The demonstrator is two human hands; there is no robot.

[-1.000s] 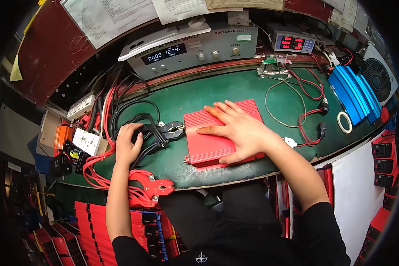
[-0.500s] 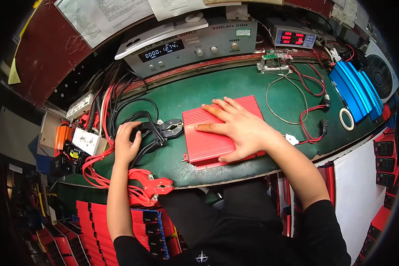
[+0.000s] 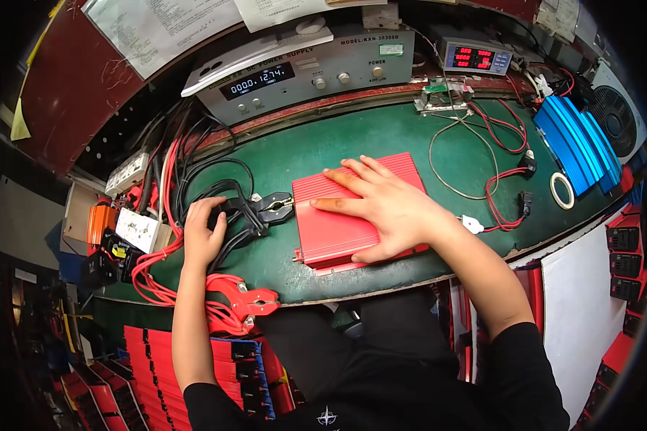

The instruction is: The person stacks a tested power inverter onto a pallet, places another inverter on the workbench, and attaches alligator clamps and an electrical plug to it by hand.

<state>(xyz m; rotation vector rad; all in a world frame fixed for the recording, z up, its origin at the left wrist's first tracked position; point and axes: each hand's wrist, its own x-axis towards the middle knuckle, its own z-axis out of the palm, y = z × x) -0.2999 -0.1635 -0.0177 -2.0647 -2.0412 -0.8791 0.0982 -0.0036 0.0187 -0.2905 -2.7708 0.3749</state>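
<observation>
Right hand is resting on the red case, fingers spread wide; the case is lying on the bench. Left hand is gripping the black clamp, fingers curled.

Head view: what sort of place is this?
Probably an electronics workshop or test station: a DC power supply with a lit display, a green workbench holding a red finned box and clamp leads, and rows of red units below.
</observation>
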